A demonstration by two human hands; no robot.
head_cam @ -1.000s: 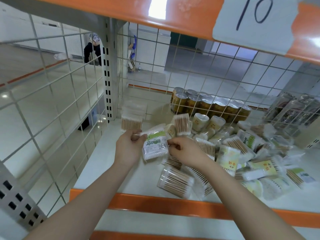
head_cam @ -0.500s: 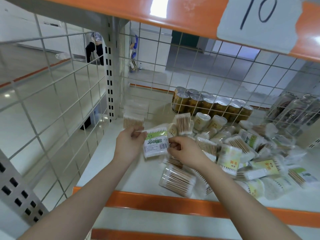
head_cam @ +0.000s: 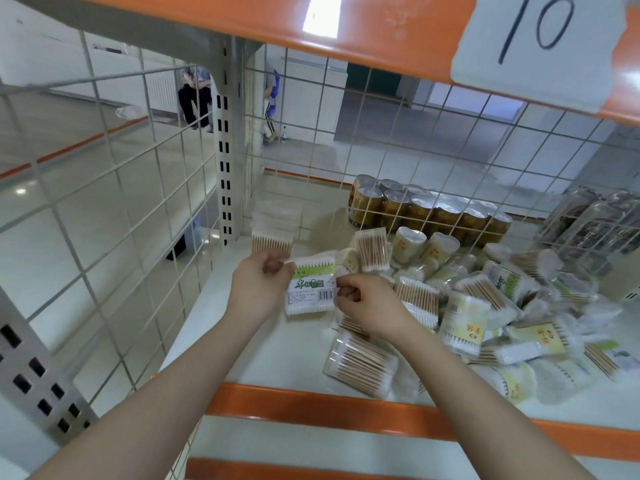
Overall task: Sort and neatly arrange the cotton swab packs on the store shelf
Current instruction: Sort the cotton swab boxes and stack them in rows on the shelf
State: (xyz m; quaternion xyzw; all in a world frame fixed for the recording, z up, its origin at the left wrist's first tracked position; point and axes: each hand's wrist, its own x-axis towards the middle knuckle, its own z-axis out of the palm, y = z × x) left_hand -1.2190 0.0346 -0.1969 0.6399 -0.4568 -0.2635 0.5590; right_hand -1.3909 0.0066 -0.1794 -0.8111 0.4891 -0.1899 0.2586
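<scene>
Both hands hold one flat cotton swab pack [head_cam: 311, 288] with a green label and a barcode, upright above the white shelf [head_cam: 214, 306]. My left hand [head_cam: 258, 284] pinches its upper left corner; my right hand [head_cam: 367, 303] pinches its right edge. A jumbled heap of cotton swab packs [head_cam: 485, 306] covers the shelf's middle and right. One clear pack of wooden-stick swabs [head_cam: 360, 365] lies near the front edge. A small stack of clear swab boxes [head_cam: 272, 233] stands in the back left corner.
Wire mesh closes the left side [head_cam: 104, 209] and the back [head_cam: 415, 140]. Shrink-wrapped gold cans [head_cam: 426, 211] stand behind the back mesh. An orange rail [head_cam: 311, 407] edges the shelf front. The orange shelf above carries a paper tag marked 10 [head_cam: 540, 39]. People are in the far background.
The pack has turned from tilted to upright between my hands, its label now facing me. My hands stay at about the same spot; the view shifted slightly.
</scene>
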